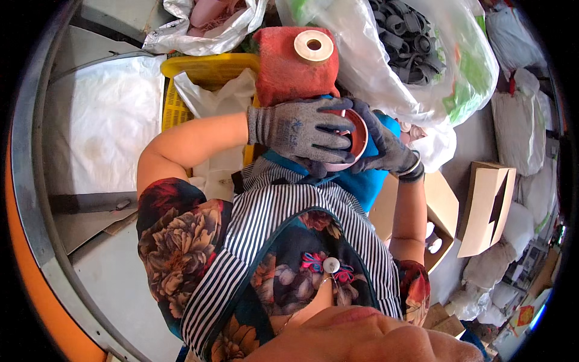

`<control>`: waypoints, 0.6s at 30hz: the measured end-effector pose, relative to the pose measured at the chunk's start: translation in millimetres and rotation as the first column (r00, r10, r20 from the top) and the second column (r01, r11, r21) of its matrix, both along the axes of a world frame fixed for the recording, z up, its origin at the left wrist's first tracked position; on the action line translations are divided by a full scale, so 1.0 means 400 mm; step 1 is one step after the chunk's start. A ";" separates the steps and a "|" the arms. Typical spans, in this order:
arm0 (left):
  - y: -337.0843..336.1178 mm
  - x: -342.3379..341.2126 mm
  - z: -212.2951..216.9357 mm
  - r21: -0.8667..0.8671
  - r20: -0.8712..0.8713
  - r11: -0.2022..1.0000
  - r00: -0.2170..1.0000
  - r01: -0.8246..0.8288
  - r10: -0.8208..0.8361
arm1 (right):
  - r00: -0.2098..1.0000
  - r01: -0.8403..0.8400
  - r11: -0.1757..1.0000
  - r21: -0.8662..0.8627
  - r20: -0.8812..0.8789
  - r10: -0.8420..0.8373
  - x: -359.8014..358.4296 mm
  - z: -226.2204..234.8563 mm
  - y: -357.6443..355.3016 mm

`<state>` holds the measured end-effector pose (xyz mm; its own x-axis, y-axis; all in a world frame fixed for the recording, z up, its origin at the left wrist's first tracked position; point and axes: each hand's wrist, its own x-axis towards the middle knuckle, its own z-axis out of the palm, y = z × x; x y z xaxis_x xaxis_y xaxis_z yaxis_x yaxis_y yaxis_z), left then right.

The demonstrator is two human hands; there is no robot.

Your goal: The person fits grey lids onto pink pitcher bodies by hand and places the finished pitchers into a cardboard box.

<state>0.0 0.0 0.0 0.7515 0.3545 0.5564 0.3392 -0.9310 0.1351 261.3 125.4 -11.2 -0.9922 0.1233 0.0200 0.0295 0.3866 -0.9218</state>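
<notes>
In front of my lap, both gloved hands hold a round pink part with a reddish-brown inside wall. My left hand, in a grey knit glove, lies across it with the fingers curved over its near left side and hides much of it. My right hand, in a dark glove, grips its right side. Just beyond stands a block covered in red cloth. A cream ring with a dark centre hole rests on top of it.
A yellow basket with white plastic sits left of the block. At the far right, a clear bag holds many dark grey curled pieces. A white bag holds pink pieces. Cardboard boxes and white sacks stand right.
</notes>
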 end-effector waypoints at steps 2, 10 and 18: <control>0.000 0.003 -0.015 -0.031 -0.056 0.999 0.998 0.025 -0.026 | 0.999 0.049 0.987 0.154 -0.001 -0.049 0.011 0.004 -0.015; 0.025 0.006 0.000 -0.080 -0.048 0.995 0.997 -0.065 0.061 | 0.968 0.250 0.967 0.060 -0.022 -0.249 -0.022 -0.050 -0.086; 0.084 -0.005 0.007 -0.145 0.575 0.116 -0.012 0.983 0.818 | 0.978 0.204 0.979 0.005 -0.036 -0.203 -0.036 -0.070 -0.087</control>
<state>-2.1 33.7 3.0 0.2367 0.9692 -0.0678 -0.9438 0.2459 0.2209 247.0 90.7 -39.0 -0.9450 0.3222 0.0568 0.0756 0.3840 -0.9202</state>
